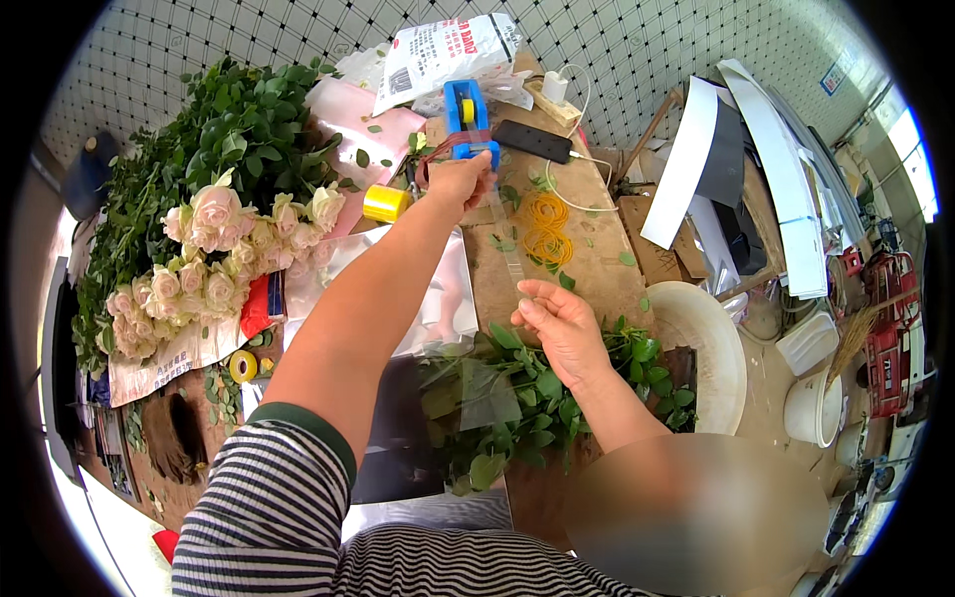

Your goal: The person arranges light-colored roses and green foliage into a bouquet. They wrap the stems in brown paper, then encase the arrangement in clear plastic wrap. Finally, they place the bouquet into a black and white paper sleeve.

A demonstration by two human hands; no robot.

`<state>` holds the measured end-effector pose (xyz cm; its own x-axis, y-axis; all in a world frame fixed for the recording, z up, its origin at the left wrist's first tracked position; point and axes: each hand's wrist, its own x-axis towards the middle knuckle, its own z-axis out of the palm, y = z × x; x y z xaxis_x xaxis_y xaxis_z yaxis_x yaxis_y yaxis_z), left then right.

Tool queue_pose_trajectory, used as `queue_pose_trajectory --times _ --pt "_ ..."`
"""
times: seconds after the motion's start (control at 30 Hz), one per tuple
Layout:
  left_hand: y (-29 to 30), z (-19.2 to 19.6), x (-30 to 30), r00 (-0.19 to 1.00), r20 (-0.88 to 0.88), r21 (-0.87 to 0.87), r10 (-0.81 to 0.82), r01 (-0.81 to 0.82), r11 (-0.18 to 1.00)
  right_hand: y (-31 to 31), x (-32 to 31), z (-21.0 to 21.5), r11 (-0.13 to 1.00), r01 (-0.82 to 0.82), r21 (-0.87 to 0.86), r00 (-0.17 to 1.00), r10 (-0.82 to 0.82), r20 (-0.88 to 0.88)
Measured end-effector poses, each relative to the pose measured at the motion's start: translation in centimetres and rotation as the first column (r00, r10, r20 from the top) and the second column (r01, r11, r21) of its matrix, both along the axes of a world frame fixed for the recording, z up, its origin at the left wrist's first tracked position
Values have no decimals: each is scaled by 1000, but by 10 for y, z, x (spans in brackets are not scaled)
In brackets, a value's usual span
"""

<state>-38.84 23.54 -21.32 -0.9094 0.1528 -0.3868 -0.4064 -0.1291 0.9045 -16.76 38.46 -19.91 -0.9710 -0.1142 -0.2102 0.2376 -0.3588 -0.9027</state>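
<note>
My left hand [463, 182] reaches far forward, its fingers closed on the near end of a blue tape dispenser [464, 103]. A strip of clear tape [510, 249] runs from there toward me. Its near end is pinched between the thumb and fingers of my right hand [562, 328]. Below the right hand lies a bunch of green leafy stems [537, 398], partly under a clear plastic sheet [463, 393]. The blooms of that bunch, if any, do not show. Left of my left forearm lie pale pink and cream roses [219, 219] with long leafy stems [219, 129].
A yellow roll [386, 203] and a smaller yellow tape roll [243, 365] lie about my left arm. Yellow rubber bands [547, 231] and a cabled phone [532, 141] are on the table [597, 249]. Right are a round pale basin [721, 348] and white bucket [814, 410].
</note>
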Motion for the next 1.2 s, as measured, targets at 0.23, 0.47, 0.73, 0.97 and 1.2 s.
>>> queue_pose_trajectory --times 0.23,0.47,0.73,0.97,1.2 --pt "-44 15 -8 821 -282 -637 -497 228 737 2 13 21 994 -103 24 995 103 0" --pt "-127 132 187 735 -498 -541 -461 153 827 -24 152 61 896 -420 -146 893 437 112" --pt "-148 29 277 602 -428 -895 -674 -179 409 -67 261 30 945 -295 -144 831 328 449" --pt "-153 43 273 813 -507 -609 -286 -103 786 -81 278 -18 969 -229 92 924 186 335" --pt "-168 74 329 504 -37 -997 -863 46 70 -80 273 14 991 -131 -13 944 128 303"
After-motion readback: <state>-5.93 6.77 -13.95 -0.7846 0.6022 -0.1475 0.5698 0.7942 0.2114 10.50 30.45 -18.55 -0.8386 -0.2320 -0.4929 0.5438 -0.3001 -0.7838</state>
